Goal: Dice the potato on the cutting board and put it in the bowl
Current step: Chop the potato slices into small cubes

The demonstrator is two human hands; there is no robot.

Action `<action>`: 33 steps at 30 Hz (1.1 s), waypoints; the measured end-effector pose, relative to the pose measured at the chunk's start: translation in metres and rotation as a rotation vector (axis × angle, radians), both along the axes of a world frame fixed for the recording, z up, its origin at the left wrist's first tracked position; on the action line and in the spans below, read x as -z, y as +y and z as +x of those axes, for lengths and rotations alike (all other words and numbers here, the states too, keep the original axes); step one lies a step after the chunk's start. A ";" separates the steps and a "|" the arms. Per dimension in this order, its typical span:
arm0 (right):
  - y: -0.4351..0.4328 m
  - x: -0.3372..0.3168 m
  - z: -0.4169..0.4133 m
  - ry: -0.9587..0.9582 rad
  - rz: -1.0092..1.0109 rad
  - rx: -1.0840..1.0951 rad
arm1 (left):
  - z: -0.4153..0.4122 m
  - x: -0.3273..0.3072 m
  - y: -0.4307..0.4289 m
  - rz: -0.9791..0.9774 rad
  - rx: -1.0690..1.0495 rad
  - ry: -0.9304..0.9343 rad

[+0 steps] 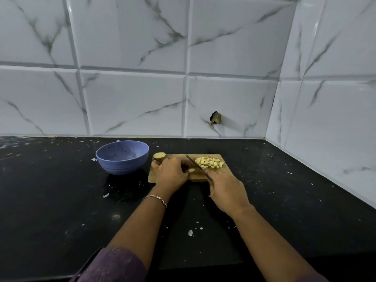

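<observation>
The left hand [171, 174] is curling its fingers [183, 166] down on a small pale potato piece [191, 170], holding it on the cutting board [175, 156]. The right hand [225, 188] is wrapping its fingers [210, 174] round a knife [193, 162], and the blade is lying slanted just beside that piece. A heap of potato cubes [209, 162] is sitting at the board's far right, so much of the cutting looks done. A potato chunk [159, 155] with skin is waiting uncut at the far left corner. The blue bowl [122, 157] is standing on the black counter [61, 200] just left of the board. No potato is showing in it, so none looks moved yet.
</observation>
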State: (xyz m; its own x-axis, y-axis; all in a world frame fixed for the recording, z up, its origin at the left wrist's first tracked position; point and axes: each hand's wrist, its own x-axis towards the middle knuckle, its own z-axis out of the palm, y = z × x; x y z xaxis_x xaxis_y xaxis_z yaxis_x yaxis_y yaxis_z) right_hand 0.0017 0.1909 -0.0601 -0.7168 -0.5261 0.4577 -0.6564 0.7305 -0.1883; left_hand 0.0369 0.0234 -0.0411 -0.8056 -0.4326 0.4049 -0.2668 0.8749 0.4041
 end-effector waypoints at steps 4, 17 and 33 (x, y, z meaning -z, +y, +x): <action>0.005 -0.003 0.002 -0.050 -0.086 -0.027 | 0.004 -0.002 -0.001 -0.068 -0.068 -0.040; 0.004 -0.007 0.008 -0.089 -0.105 -0.094 | -0.006 0.006 0.000 -0.042 -0.069 -0.021; 0.005 -0.006 0.003 -0.050 -0.074 -0.021 | -0.014 0.013 -0.001 -0.032 -0.066 0.050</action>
State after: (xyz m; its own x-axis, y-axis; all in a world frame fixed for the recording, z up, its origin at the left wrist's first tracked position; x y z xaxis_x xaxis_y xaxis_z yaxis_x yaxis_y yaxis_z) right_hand 0.0051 0.1958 -0.0540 -0.7289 -0.5073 0.4598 -0.6599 0.6995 -0.2744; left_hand 0.0234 0.0224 -0.0540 -0.7538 -0.4708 0.4584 -0.3047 0.8685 0.3909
